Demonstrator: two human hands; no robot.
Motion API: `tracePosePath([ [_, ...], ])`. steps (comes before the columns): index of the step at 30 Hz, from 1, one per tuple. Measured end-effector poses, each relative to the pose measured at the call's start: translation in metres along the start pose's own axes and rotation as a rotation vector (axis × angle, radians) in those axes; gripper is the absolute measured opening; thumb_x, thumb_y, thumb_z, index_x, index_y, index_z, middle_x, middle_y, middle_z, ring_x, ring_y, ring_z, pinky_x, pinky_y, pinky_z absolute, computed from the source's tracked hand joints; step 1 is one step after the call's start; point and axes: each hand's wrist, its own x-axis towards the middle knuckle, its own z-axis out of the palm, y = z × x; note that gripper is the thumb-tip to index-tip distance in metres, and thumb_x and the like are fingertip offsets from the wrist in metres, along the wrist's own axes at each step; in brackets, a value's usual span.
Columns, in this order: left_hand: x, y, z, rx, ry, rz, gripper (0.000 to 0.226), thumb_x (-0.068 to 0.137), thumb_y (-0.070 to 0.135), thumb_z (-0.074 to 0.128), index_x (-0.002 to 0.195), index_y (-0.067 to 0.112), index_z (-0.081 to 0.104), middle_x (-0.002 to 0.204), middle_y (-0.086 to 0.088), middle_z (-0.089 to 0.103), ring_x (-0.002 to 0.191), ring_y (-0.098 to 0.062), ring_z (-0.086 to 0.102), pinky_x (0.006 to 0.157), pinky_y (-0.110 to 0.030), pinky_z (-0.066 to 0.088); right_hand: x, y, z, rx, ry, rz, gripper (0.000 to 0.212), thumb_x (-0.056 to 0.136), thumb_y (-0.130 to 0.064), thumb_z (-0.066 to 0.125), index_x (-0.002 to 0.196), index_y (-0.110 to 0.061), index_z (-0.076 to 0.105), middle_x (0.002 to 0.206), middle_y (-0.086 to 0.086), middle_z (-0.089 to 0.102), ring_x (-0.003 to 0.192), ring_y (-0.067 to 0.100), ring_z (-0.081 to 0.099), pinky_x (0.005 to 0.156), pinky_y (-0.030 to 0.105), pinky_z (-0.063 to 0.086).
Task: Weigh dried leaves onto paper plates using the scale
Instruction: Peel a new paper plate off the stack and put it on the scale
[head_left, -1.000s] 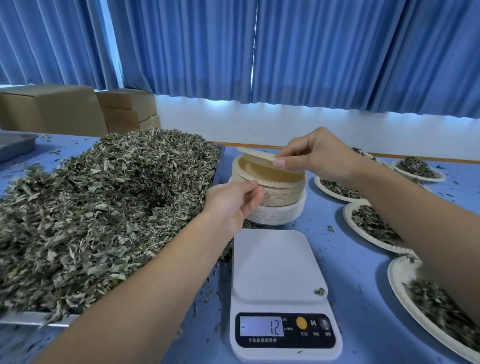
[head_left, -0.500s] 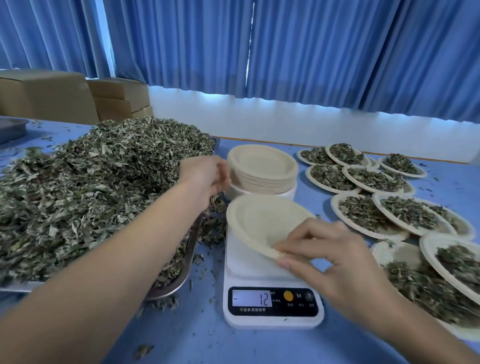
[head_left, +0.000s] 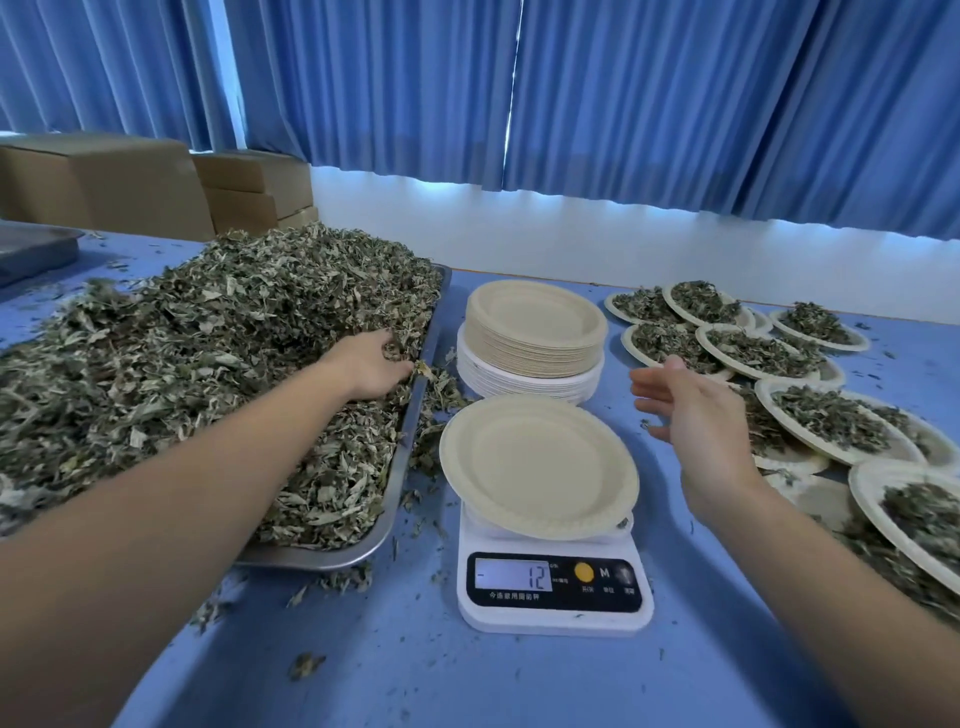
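dried leaves (head_left: 208, 374) sit heaped in tray (head_left: 311, 560); l hand (head_left: 363, 366) now digs in, fingers curled on a bunch. plate (head_left: 540, 467) now on scale (head_left: 553, 582), r hand (head_left: 691, 410) off it, fingers apart. next: load & weigh.

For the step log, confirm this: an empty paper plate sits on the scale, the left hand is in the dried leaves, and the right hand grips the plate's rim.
No: in the head view the right hand holds nothing; it hovers to the right of the paper plate, fingers extended. The plate sits empty on the scale, and the left hand is in the dried leaves.
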Motion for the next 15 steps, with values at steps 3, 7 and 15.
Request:
tracePosePath([
  [3,-0.001,0.001,0.008,0.098,-0.155,0.097,0.047,0.111,0.025,0.032,0.156,0.012,0.034,0.157,-0.016,0.039,0.129,-0.036,0.052,0.1,-0.039,0.045,0.026,0.015,0.007,0.244,0.052,0.231,0.039,0.109,-0.029,0.044,0.114,0.0,0.071,0.095,0.008,0.072,0.078,0.017,0.066,0.069,0.03,0.047],
  [7,-0.006,0.001,0.005,0.105,-0.065,0.167,0.035,0.108,0.02,0.037,0.132,0.011,0.061,0.114,-0.013,0.067,0.085,-0.025,0.062,0.068,-0.031,0.046,0.035,0.026,0.011,0.315,0.107,0.177,0.04,0.11,-0.028,0.042,0.108,0.001,0.069,0.089,0.01,0.07,0.067,0.015,0.066,0.064,0.03,0.048],
  [15,-0.032,0.008,-0.017,0.218,-0.2,0.18,0.048,0.109,0.027,0.031,0.155,0.013,0.037,0.161,-0.009,0.035,0.142,-0.027,0.04,0.114,-0.032,0.033,0.024,0.029,0.012,0.187,0.007,0.069,0.045,0.11,-0.034,0.042,0.103,-0.001,0.071,0.086,0.011,0.07,0.07,0.019,0.064,0.063,0.031,0.046],
])
